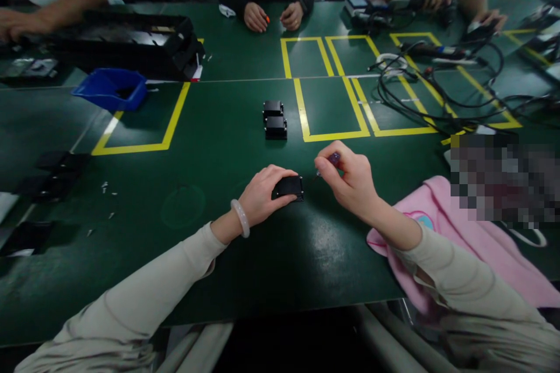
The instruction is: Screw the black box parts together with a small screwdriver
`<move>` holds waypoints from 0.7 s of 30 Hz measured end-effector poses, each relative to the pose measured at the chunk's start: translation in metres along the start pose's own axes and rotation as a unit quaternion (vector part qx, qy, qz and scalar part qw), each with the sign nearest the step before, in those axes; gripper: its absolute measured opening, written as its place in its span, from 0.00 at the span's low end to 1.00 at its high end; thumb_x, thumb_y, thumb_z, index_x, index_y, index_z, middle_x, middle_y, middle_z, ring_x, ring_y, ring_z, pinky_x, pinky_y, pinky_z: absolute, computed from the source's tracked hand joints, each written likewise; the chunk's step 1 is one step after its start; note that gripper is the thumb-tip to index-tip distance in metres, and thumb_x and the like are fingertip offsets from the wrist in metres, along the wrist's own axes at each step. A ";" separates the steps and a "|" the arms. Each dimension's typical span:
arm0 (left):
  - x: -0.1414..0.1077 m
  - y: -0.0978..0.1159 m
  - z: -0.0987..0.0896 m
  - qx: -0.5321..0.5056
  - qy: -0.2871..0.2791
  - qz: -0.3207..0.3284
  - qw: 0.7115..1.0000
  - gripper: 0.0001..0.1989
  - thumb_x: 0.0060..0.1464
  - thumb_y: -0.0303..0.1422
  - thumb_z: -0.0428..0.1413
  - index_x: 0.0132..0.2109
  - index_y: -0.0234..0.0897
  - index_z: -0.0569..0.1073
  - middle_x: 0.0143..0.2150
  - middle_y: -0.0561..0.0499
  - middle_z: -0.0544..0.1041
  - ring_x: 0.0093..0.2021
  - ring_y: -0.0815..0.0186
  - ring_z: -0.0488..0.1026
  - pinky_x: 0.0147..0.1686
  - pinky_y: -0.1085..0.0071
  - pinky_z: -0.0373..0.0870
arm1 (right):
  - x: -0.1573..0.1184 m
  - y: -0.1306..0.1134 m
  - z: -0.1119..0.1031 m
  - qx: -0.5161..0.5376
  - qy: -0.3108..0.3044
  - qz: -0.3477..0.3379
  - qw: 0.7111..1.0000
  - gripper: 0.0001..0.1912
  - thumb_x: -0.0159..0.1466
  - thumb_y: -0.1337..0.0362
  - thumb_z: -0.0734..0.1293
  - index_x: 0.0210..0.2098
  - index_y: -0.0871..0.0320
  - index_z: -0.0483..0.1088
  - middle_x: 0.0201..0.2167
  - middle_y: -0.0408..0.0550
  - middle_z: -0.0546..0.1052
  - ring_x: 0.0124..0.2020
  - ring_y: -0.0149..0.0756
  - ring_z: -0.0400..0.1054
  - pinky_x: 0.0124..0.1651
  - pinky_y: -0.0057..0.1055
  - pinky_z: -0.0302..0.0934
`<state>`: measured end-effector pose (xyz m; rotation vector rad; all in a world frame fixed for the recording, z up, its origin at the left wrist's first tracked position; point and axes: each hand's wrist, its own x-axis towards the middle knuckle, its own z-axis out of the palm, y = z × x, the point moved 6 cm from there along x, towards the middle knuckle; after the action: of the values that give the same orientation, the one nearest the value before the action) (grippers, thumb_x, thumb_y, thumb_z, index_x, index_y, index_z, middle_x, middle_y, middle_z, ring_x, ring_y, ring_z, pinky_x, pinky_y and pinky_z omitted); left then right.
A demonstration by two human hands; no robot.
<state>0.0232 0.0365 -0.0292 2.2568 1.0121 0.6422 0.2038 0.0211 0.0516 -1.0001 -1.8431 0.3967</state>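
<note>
My left hand (265, 191) grips a small black box-shaped part (289, 187) on the green table (245, 268), thumb on the near side and fingers on the far side. Small screw-like spots show at the part's corners. To its right, my right hand (350, 178) is closed around a screwdriver (333, 158) with a dark purple handle. The thin shaft slants down toward the left, apart from the black part. Farther off stand two similar black parts (275, 126), one behind the other.
Several loose screws (105, 187) and dark parts (55, 172) lie at left. A blue bin (116, 88) and a long black housing (131, 46) stand beyond. A pink cloth (441, 215) lies under my right forearm. Black cables (420, 90) tangle at far right. Three people sit opposite.
</note>
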 end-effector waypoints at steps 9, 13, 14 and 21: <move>0.002 0.001 0.001 0.001 0.000 0.001 1.000 0.20 0.63 0.38 0.63 0.59 0.39 0.73 0.56 0.44 0.78 0.57 0.53 0.74 0.58 0.54 0.71 | 0.000 -0.001 0.003 0.002 -0.016 -0.008 1.000 0.15 0.77 0.56 0.61 0.34 0.54 0.66 0.21 0.36 0.67 0.20 0.26 0.60 0.27 0.27 0.51; 0.002 0.001 0.001 0.001 0.000 0.003 1.000 0.20 0.63 0.38 0.64 0.59 0.39 0.74 0.56 0.44 0.78 0.57 0.53 0.74 0.59 0.54 0.70 | 0.000 0.001 0.005 -0.004 -0.024 -0.015 1.000 0.15 0.77 0.57 0.61 0.34 0.54 0.65 0.21 0.36 0.68 0.20 0.26 0.61 0.27 0.27 0.52; 0.002 0.001 0.001 0.002 0.001 0.004 1.000 0.20 0.63 0.38 0.64 0.59 0.39 0.74 0.56 0.44 0.78 0.57 0.53 0.74 0.59 0.54 0.70 | 0.000 0.001 0.005 -0.005 -0.025 -0.015 1.000 0.15 0.77 0.57 0.61 0.34 0.54 0.65 0.21 0.36 0.68 0.20 0.26 0.61 0.28 0.28 0.52; 0.002 0.000 0.002 0.028 -0.007 -0.003 1.000 0.21 0.63 0.38 0.63 0.60 0.40 0.73 0.56 0.44 0.78 0.56 0.53 0.74 0.57 0.54 0.71 | 0.000 0.000 0.008 -0.047 -0.061 0.001 0.997 0.17 0.77 0.54 0.59 0.34 0.54 0.66 0.22 0.38 0.69 0.21 0.28 0.59 0.29 0.28 0.51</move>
<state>0.0259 0.0379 -0.0303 2.3021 1.0413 0.6018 0.1970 0.0223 0.0476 -1.0604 -1.9856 0.3819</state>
